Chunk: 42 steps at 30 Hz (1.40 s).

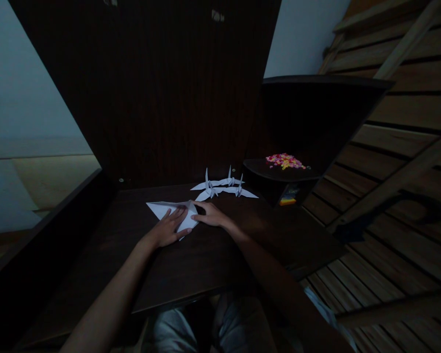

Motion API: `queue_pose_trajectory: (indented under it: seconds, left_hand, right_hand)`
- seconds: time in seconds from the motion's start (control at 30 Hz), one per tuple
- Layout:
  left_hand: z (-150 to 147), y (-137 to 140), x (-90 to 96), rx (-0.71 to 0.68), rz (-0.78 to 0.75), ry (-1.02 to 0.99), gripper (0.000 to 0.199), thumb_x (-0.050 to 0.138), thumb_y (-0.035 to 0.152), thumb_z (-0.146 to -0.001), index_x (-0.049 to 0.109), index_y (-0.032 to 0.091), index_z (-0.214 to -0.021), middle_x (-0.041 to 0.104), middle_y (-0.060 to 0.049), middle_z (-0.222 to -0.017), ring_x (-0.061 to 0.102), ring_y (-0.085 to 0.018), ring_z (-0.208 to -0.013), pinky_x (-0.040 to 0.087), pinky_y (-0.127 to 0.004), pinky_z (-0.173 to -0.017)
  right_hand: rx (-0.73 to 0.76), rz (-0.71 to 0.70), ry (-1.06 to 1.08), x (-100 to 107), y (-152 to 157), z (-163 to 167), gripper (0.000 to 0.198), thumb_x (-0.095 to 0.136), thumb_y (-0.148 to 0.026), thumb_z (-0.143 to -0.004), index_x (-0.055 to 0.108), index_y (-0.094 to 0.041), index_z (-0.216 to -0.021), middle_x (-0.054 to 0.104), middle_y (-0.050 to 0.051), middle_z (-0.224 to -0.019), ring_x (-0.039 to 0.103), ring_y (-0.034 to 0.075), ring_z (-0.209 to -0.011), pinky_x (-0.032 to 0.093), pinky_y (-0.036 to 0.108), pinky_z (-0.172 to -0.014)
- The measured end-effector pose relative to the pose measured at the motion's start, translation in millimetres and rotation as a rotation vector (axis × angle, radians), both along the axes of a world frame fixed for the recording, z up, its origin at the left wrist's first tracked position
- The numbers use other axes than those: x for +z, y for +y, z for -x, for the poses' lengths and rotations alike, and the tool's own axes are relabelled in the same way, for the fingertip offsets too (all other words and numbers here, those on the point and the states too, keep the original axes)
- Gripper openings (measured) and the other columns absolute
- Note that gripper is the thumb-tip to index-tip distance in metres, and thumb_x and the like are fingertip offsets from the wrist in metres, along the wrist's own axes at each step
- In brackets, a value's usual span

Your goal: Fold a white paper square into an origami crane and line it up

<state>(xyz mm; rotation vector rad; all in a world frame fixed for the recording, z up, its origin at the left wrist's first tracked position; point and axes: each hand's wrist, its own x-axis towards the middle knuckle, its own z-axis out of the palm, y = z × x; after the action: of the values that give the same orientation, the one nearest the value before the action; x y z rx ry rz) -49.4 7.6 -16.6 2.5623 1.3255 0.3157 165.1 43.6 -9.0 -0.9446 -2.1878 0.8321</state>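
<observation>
The left hand [168,230] lies palm down with its fingers spread on a folded sheet of white paper [186,222], grasping nothing; this placement probably keeps the sheet flat and stops it from sliding. The right hand [212,215] is set at the sheet's right end, thumb and forefinger apart on its border, likely to control that end; whether it pinches the paper is not discernible. The sheet rests on the dark desk [194,272], between its front and back edges, one pointed corner directed left. Beyond the right hand, near the back edge, stands a group of folded paper cranes [226,189], presumably positioned there to leave working area. Right of these, a rounded shelf [253,167] carries a pile of small coloured pieces [284,161], apart from the paper.
</observation>
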Motion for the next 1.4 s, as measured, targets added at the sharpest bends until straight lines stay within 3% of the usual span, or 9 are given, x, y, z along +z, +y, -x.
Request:
queue_pose_trajectory:
  seconds: [0.17,0.3,0.47,0.67,0.87,0.97,1.13,1.27,1.4]
  left_hand:
    - [-1,1,-2.4,-0.054,-0.074,-0.059,0.056,0.047,0.053,-0.086,0.051,0.019,-0.131,0.049,-0.014,-0.138,0.039,-0.031,-0.131,0.021,-0.051,-0.110]
    - [-1,-1,1.1,-0.075,-0.083,-0.081,0.046,0.046,0.050,-0.087,0.060,0.020,-0.120,0.058,-0.012,-0.127,0.047,-0.031,-0.123,0.030,-0.048,-0.106]
    - [-3,-3,0.6,-0.017,-0.028,-0.104,0.043,0.049,0.050,-0.085,0.065,0.020,-0.111,0.062,-0.012,-0.121,0.050,-0.031,-0.119,0.036,-0.044,-0.103]
    - [4,1,3.3,0.068,-0.055,-0.161,0.039,0.055,0.045,-0.080,0.066,0.020,-0.107,0.062,-0.012,-0.123,0.053,-0.032,-0.116,0.038,-0.043,-0.101]
    - [10,4,15.2,0.256,-0.206,-0.122,0.029,0.053,0.039,-0.080,0.069,0.019,-0.094,0.068,-0.013,-0.106,0.057,-0.033,-0.107,0.040,-0.044,-0.098]
    - [9,4,18.5,0.456,-0.334,-0.103,0.033,0.050,0.041,-0.083,0.065,0.016,-0.097,0.064,-0.017,-0.106,0.054,-0.036,-0.107,0.042,-0.048,-0.093]
    - [17,7,16.4,0.766,-0.518,-0.375,0.065,0.066,0.045,-0.072,0.046,0.011,-0.124,0.048,-0.021,-0.126,0.043,-0.038,-0.120,0.038,-0.052,-0.098]
    - [23,17,11.9,0.833,-0.337,-0.656,0.076,0.077,0.040,-0.062,0.041,0.016,-0.125,0.052,-0.016,-0.123,0.050,-0.033,-0.116,0.040,-0.050,-0.099]
    - [21,24,12.4,0.927,-0.143,-1.098,0.078,0.081,0.035,-0.058,0.040,0.018,-0.122,0.060,-0.011,-0.110,0.064,-0.022,-0.097,0.054,-0.038,-0.083]
  right_hand:
    - [0.025,-0.175,-0.089,-8,-1,6,0.046,0.051,-0.009,-0.081,0.056,-0.017,-0.126,0.058,0.009,-0.128,0.052,0.021,-0.122,0.038,0.038,-0.105]
    - [0.020,-0.230,-0.165,-13,-1,7,0.054,0.046,0.001,-0.076,0.057,-0.018,-0.126,0.058,0.007,-0.129,0.051,0.019,-0.123,0.039,0.035,-0.105]
    - [0.089,-0.233,-0.128,-12,-6,9,0.071,0.040,0.005,-0.072,0.040,-0.017,-0.139,0.043,0.007,-0.142,0.043,0.017,-0.130,0.035,0.035,-0.110]
    - [0.121,-0.241,-0.149,-11,-9,11,0.074,0.037,0.008,-0.069,0.041,-0.017,-0.139,0.043,0.007,-0.142,0.041,0.017,-0.131,0.034,0.034,-0.111]
    - [0.064,-0.211,-0.146,-10,-10,13,0.071,0.041,0.007,-0.071,0.044,-0.021,-0.137,0.047,0.004,-0.140,0.044,0.018,-0.129,0.036,0.035,-0.110]
    - [0.027,-0.186,-0.105,-10,-10,16,0.069,0.044,0.005,-0.071,0.046,-0.021,-0.135,0.049,0.003,-0.138,0.046,0.018,-0.127,0.037,0.035,-0.109]
    - [-0.019,-0.132,-0.062,-11,-7,17,0.067,0.047,0.003,-0.071,0.048,-0.021,-0.134,0.053,0.004,-0.134,0.051,0.019,-0.123,0.039,0.034,-0.107]
    - [-0.058,-0.104,-0.037,-10,-8,18,0.065,0.047,0.002,-0.070,0.052,-0.022,-0.131,0.057,0.003,-0.131,0.053,0.019,-0.120,0.039,0.034,-0.106]
    - [-0.099,-0.101,-0.027,-10,-8,20,0.059,0.047,0.001,-0.070,0.058,-0.020,-0.125,0.062,0.004,-0.124,0.057,0.018,-0.115,0.041,0.032,-0.103]
